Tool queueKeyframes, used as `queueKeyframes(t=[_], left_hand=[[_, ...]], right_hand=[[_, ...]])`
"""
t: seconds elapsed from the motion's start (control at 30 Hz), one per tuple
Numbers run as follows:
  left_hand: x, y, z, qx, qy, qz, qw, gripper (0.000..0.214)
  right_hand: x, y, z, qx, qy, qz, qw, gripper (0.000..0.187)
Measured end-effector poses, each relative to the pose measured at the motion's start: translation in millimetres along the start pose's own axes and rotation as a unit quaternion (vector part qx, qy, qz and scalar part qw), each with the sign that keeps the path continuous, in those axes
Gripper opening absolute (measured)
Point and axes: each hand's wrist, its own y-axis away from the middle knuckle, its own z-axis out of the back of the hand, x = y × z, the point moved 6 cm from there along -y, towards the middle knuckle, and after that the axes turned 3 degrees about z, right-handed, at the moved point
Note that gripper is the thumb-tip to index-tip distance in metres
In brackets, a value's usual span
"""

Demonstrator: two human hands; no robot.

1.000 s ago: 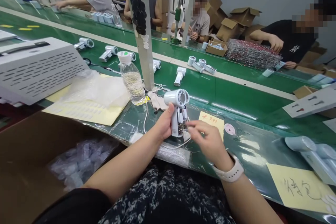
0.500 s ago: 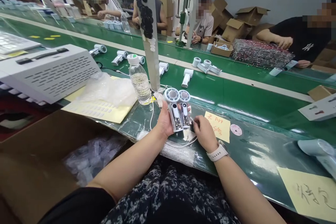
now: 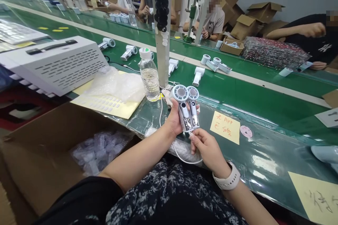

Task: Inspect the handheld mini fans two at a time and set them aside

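Observation:
Side by side, two small handheld fans (image 3: 185, 114) with round light-blue heads and shiny silver handles stand tilted in my left hand (image 3: 174, 117). Its fingers are closed around them, partly hidden behind the handles. My right hand (image 3: 207, 146) pinches the plug end of a white charging cable (image 3: 182, 157) against the lower end of the fans. Whether the plug is inside a socket cannot be made out. From my fingers the cable loops down and left past my left wrist. A white watch is on my right wrist.
A water bottle (image 3: 149, 77) stands by a metal post (image 3: 163, 49). More fans (image 3: 198, 76) lie on the green conveyor (image 3: 245, 93). Handwritten yellow notes (image 3: 226, 127) lie to the right, a vented white box (image 3: 60, 65) to the left. Below left, a carton (image 3: 39, 140) holds plastic pieces. Several people work opposite.
My right hand has moved from beside the right fan's handle to the lower ends of the fans, bringing the cable plug there. The whole view has shifted slightly.

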Motion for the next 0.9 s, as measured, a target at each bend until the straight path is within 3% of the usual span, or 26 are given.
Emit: queueKeyframes(t=[0.17, 0.37, 0.5, 0.67, 0.77, 0.9], left_hand=[[0.7, 2.1, -4.0, 0.027, -0.024, -0.004, 0.999, 0.071], [4.1, -0.5, -0.1, -0.002, -0.071, -0.023, 0.997, 0.074], [5.3, -0.2, 1.0, -0.002, -0.072, -0.014, 0.997, 0.073], [-3.8, 0.8, 2.1, -0.003, -0.015, -0.02, 1.0, 0.071], [-7.8, 0.3, 2.7, -0.016, 0.022, -0.014, 1.0, 0.07], [-8.5, 1.6, -4.8, 0.006, 0.006, -0.007, 1.0, 0.07]], right_hand=[[-3.0, 2.0, -10.8, -0.017, -0.083, 0.023, 0.996, 0.047], [-9.5, 8.0, -13.5, -0.106, -0.107, 0.01, 0.989, 0.051], [-10.4, 4.0, -16.5, -0.073, -0.076, 0.008, 0.994, 0.05], [4.6, 1.4, -10.4, -0.055, 0.066, 0.12, 0.989, 0.043], [11.2, 2.6, -8.1, -0.059, 0.099, 0.175, 0.978, 0.039], [0.8, -1.1, 0.6, -0.108, 0.047, 0.096, 0.988, 0.038]])
